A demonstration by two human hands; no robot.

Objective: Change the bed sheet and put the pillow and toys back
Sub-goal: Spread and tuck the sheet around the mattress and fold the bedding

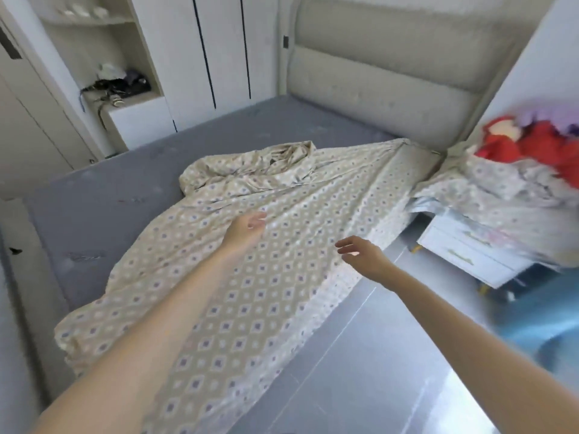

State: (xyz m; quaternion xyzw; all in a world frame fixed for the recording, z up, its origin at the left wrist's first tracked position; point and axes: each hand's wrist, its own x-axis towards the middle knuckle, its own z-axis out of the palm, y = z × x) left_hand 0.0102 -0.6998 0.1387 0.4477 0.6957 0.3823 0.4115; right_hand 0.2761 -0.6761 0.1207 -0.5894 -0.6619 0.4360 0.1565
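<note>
While the patterned sheet [282, 261] lies half spread across the grey mattress [109, 195], the left hand [246, 228] is above the mattress middle, its fingers loosely open and holding nothing. The right hand [360, 253], fingers spread, is near the mattress side edge.

- A soft beige bed sheet with little diamond shapes [282, 245] lies half spread and half bunched on the bare grey mattress [103, 195].
- The left hand [247, 227] hangs over the sheet, fingers loose, holding nothing.
- The right hand [360, 255] is near it, fingers spread, holding nothing.
- A padded cream headboard [391, 73] stands behind.
- A white bedside table with drawers [463, 252] stands beside the bed, with crumpled bedding [488, 186] and a blurry red soft toy [539, 145] piled on top.
</note>
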